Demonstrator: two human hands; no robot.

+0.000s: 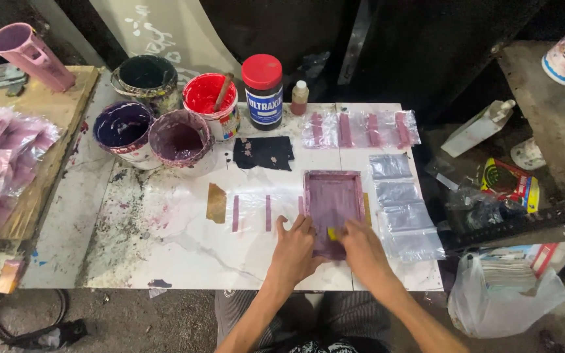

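A small purple-stained printing frame (333, 198) lies flat on the white table (184, 252), on top of clear plastic bags. My left hand (295, 252) presses on the frame's lower left corner, fingers spread over its edge. My right hand (362, 252) rests on the frame's lower right part and holds a small yellow piece (332, 233) against the mesh. To the left of the frame lie clear bags (251, 212) with printed purple stripes. Blank clear bags (403, 206) are stacked to the right.
Several open paint tubs (179, 138) with purple, dark and red ink (209, 95) stand at the table's back left, beside a red-lidded black jar (262, 90) and a small bottle (300, 97). A dark rag (263, 152) lies near them. Printed bags (361, 129) dry at the back. Pink bag piles (1, 163) sit left.
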